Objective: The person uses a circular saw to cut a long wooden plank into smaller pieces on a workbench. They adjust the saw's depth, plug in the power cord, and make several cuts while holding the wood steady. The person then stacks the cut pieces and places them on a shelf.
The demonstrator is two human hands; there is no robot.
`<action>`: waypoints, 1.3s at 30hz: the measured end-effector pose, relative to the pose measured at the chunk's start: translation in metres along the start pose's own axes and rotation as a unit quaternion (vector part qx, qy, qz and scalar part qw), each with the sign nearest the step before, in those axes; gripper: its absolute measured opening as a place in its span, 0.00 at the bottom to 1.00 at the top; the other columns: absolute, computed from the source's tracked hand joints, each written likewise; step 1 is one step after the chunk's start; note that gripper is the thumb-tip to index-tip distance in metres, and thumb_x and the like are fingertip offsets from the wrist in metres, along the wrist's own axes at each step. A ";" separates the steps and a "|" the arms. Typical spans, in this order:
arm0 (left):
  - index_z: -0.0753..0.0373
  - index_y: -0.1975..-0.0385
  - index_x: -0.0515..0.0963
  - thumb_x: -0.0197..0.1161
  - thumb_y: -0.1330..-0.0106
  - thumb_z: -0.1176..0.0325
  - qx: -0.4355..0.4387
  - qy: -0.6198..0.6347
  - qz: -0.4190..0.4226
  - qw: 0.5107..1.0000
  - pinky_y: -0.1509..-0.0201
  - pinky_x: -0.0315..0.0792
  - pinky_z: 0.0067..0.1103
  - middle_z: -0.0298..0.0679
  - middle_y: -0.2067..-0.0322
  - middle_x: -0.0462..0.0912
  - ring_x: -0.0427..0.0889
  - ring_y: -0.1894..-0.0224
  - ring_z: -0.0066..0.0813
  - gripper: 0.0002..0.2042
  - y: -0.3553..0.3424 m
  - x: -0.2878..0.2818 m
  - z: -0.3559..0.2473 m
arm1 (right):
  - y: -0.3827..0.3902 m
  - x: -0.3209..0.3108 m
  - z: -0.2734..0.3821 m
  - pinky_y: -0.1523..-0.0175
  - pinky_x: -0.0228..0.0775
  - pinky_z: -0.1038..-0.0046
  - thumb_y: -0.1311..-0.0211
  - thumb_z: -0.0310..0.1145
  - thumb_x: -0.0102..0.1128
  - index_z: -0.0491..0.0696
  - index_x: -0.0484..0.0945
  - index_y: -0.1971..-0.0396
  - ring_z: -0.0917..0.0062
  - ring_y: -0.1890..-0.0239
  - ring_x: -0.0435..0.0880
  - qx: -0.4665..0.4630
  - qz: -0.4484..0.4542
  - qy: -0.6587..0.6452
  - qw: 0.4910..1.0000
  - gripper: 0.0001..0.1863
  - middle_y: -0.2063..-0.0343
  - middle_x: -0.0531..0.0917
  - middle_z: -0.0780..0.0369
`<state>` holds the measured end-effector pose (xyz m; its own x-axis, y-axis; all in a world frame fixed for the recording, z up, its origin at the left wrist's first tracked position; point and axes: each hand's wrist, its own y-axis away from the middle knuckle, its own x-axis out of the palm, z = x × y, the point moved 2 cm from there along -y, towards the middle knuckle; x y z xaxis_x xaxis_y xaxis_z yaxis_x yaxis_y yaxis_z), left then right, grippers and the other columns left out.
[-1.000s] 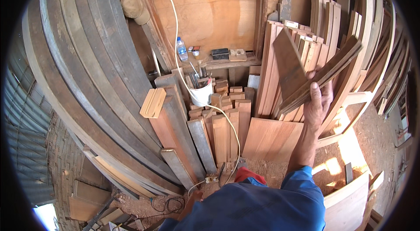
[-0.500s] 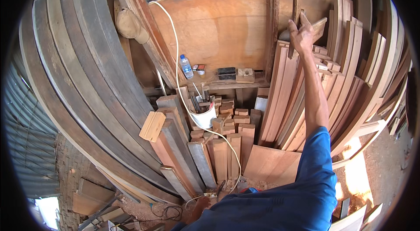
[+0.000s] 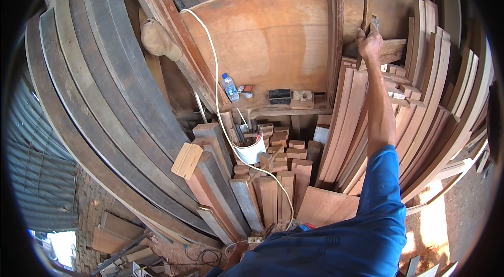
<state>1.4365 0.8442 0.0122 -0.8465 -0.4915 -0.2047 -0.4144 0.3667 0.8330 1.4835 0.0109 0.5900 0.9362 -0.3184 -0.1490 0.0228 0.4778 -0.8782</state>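
My right arm, in a blue sleeve, reaches far to the upper right. My right hand (image 3: 370,46) is closed beside an upright narrow wooden strip (image 3: 367,7) that leans on the back panel. Its fingers are pinched round something small and greyish that I cannot make out. Just right of the hand a short dark board (image 3: 392,50) lies across the tops of several long reddish planks (image 3: 336,125). Low down, by my shirt, a brownish patch looks like part of my left hand (image 3: 238,255); its fingers are hidden.
A white bucket (image 3: 250,152) of tools stands among upright wood blocks, with a white cable (image 3: 216,67) looping past it. A ledge holds a water bottle (image 3: 230,88), a black box (image 3: 279,96) and a wooden block (image 3: 302,99). Large curved boards (image 3: 105,88) fill the left.
My right hand's fingers, spread and raised before, are now closed in beside the upright strip. The whole view has shifted slightly, so things sit a little further right and lower.
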 end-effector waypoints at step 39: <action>0.64 0.58 0.80 0.62 0.34 0.56 -0.031 0.038 -0.017 0.999 0.66 0.78 0.33 0.42 0.64 0.86 0.87 0.64 0.39 0.17 -0.044 -0.006 -0.057 | -0.020 0.106 -0.075 0.40 0.61 0.42 0.34 0.48 0.58 0.47 0.76 0.50 0.49 0.44 0.75 0.089 0.057 0.154 0.982 0.22 0.51 0.83 0.50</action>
<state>1.4790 0.7864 0.0057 -0.8032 -0.5628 -0.1950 -0.4182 0.2998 0.8575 1.5558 -0.0938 0.5575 0.7865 -0.4738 -0.3962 0.0107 0.6518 -0.7583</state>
